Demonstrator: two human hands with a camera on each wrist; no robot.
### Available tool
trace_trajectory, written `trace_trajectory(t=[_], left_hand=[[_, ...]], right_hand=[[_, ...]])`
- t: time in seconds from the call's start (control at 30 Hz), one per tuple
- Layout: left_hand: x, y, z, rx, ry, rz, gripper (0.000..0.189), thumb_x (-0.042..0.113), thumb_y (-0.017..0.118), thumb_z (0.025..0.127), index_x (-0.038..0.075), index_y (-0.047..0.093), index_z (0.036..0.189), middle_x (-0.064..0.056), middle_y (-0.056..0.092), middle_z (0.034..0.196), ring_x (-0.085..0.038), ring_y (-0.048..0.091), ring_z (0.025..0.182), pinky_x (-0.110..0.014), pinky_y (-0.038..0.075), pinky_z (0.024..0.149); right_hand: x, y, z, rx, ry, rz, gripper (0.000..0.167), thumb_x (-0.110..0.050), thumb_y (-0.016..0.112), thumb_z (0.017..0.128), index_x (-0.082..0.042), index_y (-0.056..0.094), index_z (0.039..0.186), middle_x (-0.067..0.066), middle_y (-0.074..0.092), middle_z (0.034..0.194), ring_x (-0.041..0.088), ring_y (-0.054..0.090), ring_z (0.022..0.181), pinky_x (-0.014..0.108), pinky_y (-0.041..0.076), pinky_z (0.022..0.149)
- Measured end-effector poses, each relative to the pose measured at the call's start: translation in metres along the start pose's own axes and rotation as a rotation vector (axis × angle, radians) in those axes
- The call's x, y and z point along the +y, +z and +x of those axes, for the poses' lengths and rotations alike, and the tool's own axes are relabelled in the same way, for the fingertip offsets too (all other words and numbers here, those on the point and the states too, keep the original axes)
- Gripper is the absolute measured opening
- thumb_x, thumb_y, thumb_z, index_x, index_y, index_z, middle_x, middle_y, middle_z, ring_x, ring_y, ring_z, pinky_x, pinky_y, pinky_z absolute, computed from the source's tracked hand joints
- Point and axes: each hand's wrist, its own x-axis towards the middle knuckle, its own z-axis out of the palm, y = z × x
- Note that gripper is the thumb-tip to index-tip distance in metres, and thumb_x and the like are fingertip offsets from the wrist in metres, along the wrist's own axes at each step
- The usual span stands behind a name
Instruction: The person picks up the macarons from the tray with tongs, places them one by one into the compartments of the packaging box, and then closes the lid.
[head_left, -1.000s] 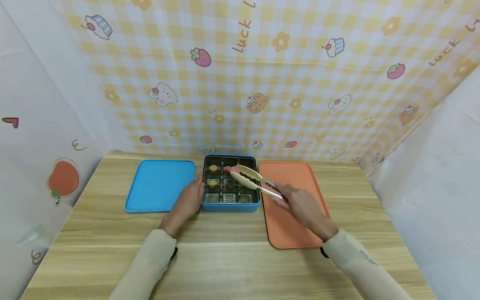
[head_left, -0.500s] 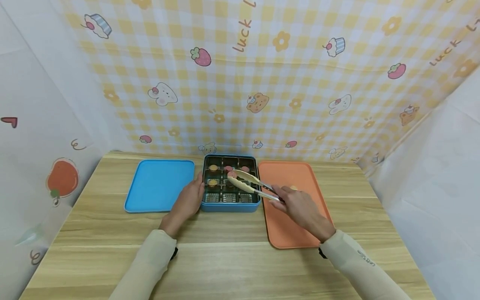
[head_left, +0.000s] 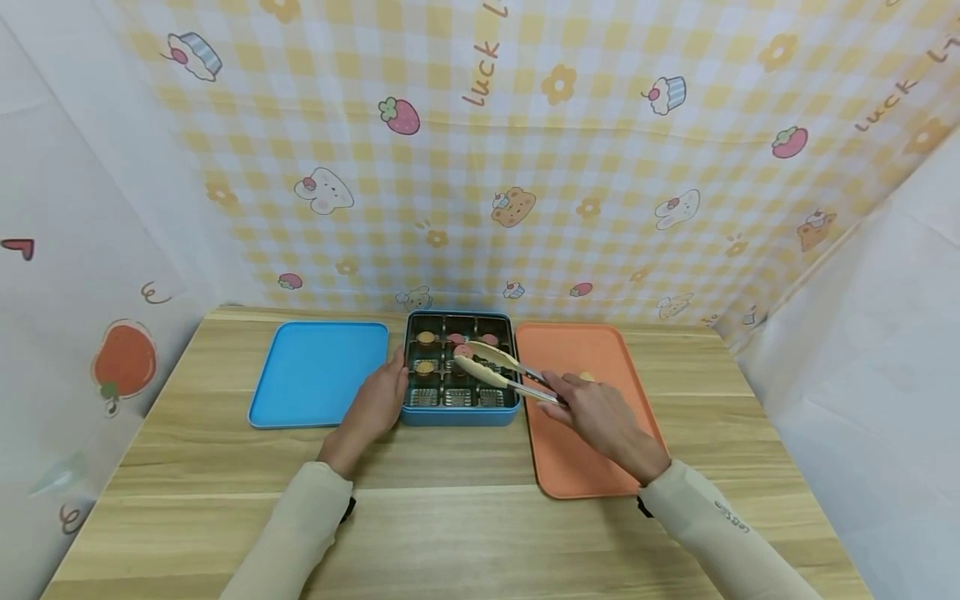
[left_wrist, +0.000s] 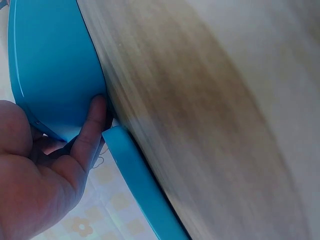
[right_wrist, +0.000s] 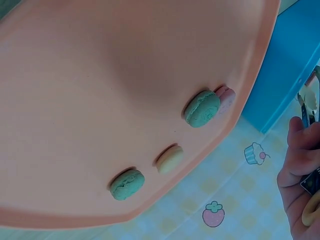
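My left hand (head_left: 384,390) rests against the left wall of a blue tin (head_left: 461,416), with a finger lying along its side in the left wrist view. My right hand (head_left: 598,410) grips food tongs (head_left: 536,375) with cream-coloured tips that reach into the tin. Between the tips is a pink macaron (head_left: 463,352), over the middle column of the divided insert. Two yellow macarons, the back one (head_left: 426,337) and the middle one (head_left: 425,367), sit in the left column. Pink macarons show in the back middle (head_left: 456,339) and back right (head_left: 489,340) compartments.
An orange tray (head_left: 558,467) stands right of the tin, partly under my right arm. On it lie green macarons (right_wrist: 202,109), a cream one (right_wrist: 170,159) and a pink one (right_wrist: 226,99). A blue lid or tray (head_left: 318,375) lies to the left. A patterned cloth (head_left: 480,167) hangs behind.
The tongs have moved slightly toward the front left with the pink macaron, uncovering the pink one at the back right. The left hand has stayed against the tin.
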Motion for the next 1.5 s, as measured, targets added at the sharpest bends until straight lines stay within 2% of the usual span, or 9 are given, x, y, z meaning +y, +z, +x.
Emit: trace_trajectory(t=[0.37,0.53,0.67,0.73,1.0,1.13,1.3,1.4,1.5], left_hand=[[-0.001,0.001,0.001,-0.005,-0.010,0.005,0.053,0.016,0.034,0.109,-0.010,0.020,0.153,-0.031,0.053,0.137,-0.042,0.057,0.120,-0.052,0.050,0.092],[-0.001,0.002,0.000,-0.004,-0.009,0.007,0.053,0.016,0.034,0.109,-0.010,0.021,0.153,-0.030,0.056,0.132,-0.040,0.060,0.114,-0.050,0.050,0.088],[-0.002,0.002,0.000,-0.008,-0.013,0.001,0.053,0.016,0.034,0.109,-0.010,0.020,0.153,-0.031,0.052,0.139,-0.043,0.056,0.122,-0.053,0.049,0.095],[-0.002,0.002,0.000,-0.008,-0.012,0.000,0.053,0.016,0.034,0.109,-0.010,0.020,0.153,-0.031,0.049,0.141,-0.044,0.053,0.125,-0.054,0.048,0.097],[0.000,0.001,0.000,-0.009,-0.004,0.009,0.052,0.015,0.034,0.109,-0.010,0.021,0.153,-0.032,0.053,0.136,-0.042,0.058,0.119,-0.052,0.050,0.092],[0.000,0.001,0.001,-0.011,-0.006,0.007,0.053,0.016,0.034,0.109,-0.010,0.020,0.153,-0.032,0.052,0.138,-0.043,0.055,0.122,-0.053,0.049,0.095],[-0.001,0.001,0.001,-0.006,-0.004,0.010,0.053,0.015,0.034,0.109,-0.010,0.020,0.153,-0.031,0.053,0.137,-0.042,0.058,0.119,-0.052,0.049,0.090],[-0.002,0.001,0.002,-0.007,-0.007,0.009,0.053,0.015,0.034,0.109,-0.010,0.019,0.153,-0.031,0.049,0.142,-0.043,0.054,0.125,-0.053,0.048,0.095],[-0.002,0.000,0.002,-0.008,-0.005,0.009,0.053,0.016,0.033,0.109,-0.010,0.019,0.153,-0.031,0.045,0.145,-0.044,0.049,0.130,-0.054,0.046,0.100]], right_hand=[[0.000,-0.001,-0.001,-0.007,-0.001,-0.019,0.035,-0.042,0.064,0.096,-0.014,0.063,0.117,-0.006,0.048,0.071,0.008,0.039,0.052,0.022,0.033,0.046],[0.002,0.000,-0.004,0.011,0.010,0.022,0.037,-0.039,0.066,0.095,-0.011,0.065,0.119,-0.005,0.051,0.072,0.007,0.040,0.053,0.022,0.035,0.048],[0.007,-0.001,-0.010,0.053,0.023,0.091,0.043,-0.035,0.069,0.093,-0.010,0.065,0.127,-0.005,0.054,0.076,0.006,0.044,0.054,0.023,0.039,0.052],[0.011,-0.001,-0.013,0.067,0.029,0.114,0.040,-0.035,0.070,0.093,-0.011,0.065,0.124,-0.005,0.052,0.074,0.006,0.043,0.054,0.023,0.039,0.051],[0.034,-0.005,-0.037,0.101,0.077,0.128,0.045,-0.026,0.074,0.089,-0.005,0.064,0.128,-0.006,0.054,0.076,0.004,0.039,0.054,0.022,0.036,0.050],[0.046,-0.005,-0.051,0.107,0.089,0.100,0.034,-0.025,0.075,0.090,-0.008,0.065,0.118,-0.008,0.047,0.071,0.003,0.036,0.052,0.021,0.034,0.049],[0.056,-0.007,-0.067,0.101,0.105,0.073,0.036,-0.025,0.075,0.089,-0.008,0.065,0.118,-0.005,0.056,0.075,0.005,0.045,0.056,0.023,0.038,0.049],[0.061,-0.009,-0.075,0.111,0.106,0.056,0.041,-0.024,0.077,0.087,-0.006,0.066,0.123,-0.002,0.062,0.080,0.006,0.051,0.058,0.026,0.042,0.051],[0.067,-0.010,-0.083,0.126,0.104,0.024,0.041,-0.022,0.079,0.085,-0.005,0.067,0.120,-0.004,0.059,0.077,0.005,0.047,0.056,0.026,0.041,0.049]])
